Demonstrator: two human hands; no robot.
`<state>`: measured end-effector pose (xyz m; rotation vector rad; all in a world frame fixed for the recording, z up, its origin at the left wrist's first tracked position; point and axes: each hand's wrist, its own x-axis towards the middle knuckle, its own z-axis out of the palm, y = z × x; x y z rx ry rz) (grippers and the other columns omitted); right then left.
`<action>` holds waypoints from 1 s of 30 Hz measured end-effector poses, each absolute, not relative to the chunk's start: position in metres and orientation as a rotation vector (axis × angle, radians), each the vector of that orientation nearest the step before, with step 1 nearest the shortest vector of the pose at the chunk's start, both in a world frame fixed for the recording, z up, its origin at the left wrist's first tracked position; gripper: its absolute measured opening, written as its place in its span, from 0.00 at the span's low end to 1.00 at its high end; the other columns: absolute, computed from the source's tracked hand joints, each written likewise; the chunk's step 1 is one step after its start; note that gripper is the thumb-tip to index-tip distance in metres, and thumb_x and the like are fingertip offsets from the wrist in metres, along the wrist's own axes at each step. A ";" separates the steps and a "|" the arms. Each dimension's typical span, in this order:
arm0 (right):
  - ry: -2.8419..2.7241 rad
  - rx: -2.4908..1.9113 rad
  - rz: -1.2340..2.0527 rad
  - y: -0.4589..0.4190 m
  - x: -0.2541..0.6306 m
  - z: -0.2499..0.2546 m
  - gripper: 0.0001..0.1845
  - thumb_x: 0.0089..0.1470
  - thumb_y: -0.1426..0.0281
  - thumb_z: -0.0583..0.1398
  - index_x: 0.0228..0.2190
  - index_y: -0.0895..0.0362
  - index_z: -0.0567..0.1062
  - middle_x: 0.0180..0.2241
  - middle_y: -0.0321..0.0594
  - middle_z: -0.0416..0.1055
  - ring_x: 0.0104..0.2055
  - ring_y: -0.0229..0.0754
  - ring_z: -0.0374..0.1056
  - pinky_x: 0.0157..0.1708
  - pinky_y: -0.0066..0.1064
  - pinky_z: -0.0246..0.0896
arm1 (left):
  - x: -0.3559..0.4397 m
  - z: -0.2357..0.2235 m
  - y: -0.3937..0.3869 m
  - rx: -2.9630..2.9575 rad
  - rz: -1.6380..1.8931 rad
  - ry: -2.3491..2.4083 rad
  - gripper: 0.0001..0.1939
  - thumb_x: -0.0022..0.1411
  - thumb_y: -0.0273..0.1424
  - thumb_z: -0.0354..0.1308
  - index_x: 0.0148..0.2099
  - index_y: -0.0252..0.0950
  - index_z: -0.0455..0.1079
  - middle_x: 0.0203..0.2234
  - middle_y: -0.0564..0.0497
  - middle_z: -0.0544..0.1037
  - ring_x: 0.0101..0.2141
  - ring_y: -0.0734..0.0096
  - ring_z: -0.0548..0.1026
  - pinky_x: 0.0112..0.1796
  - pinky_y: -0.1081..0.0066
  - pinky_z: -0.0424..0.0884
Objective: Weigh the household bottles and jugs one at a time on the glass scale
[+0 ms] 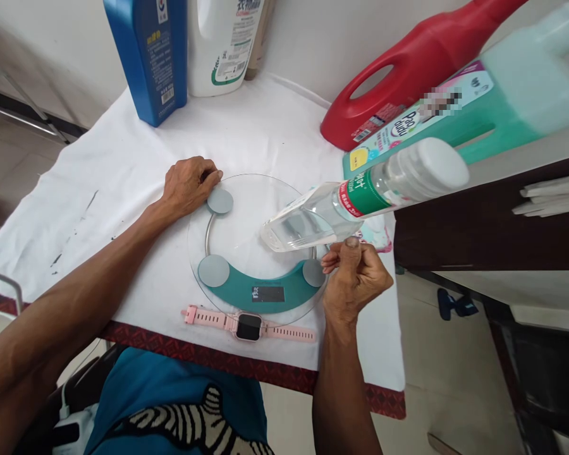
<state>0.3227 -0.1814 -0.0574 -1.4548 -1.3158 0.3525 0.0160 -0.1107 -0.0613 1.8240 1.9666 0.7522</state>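
A round glass scale (246,221) with a teal band and grey pads lies on the white cloth. My left hand (187,184) rests at its far left rim, fingers curled closed against the glass edge. My right hand (355,281) is closed in a pinch under the base end of a clear plastic bottle (355,202). The bottle has a green label and a white cap and is held tilted above the scale's right side. A pink smartwatch (249,323) lies flat just in front of the scale.
A blue bottle (152,57) and a white jug (225,41) stand at the back of the white-covered table (99,183). A red jug (408,69) and a green bottle (493,104) lie at right. A dark table (483,221) is beside them, with floor below.
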 end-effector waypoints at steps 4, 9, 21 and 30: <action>-1.363 -1.438 0.385 -0.182 0.321 -0.057 0.27 0.65 0.49 0.62 0.22 0.54 0.72 0.19 0.32 0.70 0.20 0.35 0.65 0.22 0.29 0.60 | 0.016 -0.061 -0.111 1.833 0.744 1.959 0.12 0.71 0.36 0.54 0.38 0.38 0.75 0.35 0.46 0.79 0.36 0.62 0.70 0.39 0.61 0.63; -1.405 -1.480 0.347 -0.183 0.321 -0.056 0.28 0.65 0.48 0.62 0.22 0.53 0.71 0.19 0.32 0.70 0.21 0.36 0.65 0.26 0.31 0.62 | 0.016 -0.062 -0.111 1.841 0.750 1.966 0.12 0.70 0.37 0.53 0.38 0.39 0.75 0.35 0.46 0.79 0.36 0.61 0.71 0.39 0.61 0.64; -1.446 -1.504 0.346 -0.184 0.321 -0.058 0.25 0.65 0.49 0.63 0.24 0.53 0.74 0.20 0.31 0.71 0.21 0.36 0.67 0.28 0.32 0.64 | 0.016 -0.062 -0.111 1.829 0.747 1.952 0.11 0.71 0.35 0.54 0.39 0.38 0.75 0.36 0.46 0.78 0.37 0.61 0.71 0.41 0.61 0.63; -1.478 -1.470 0.405 -0.185 0.322 -0.056 0.22 0.64 0.52 0.65 0.25 0.54 0.75 0.20 0.31 0.72 0.22 0.36 0.67 0.28 0.31 0.63 | 0.016 -0.062 -0.111 1.831 0.739 1.960 0.12 0.71 0.36 0.53 0.39 0.38 0.76 0.36 0.46 0.78 0.37 0.61 0.71 0.41 0.61 0.64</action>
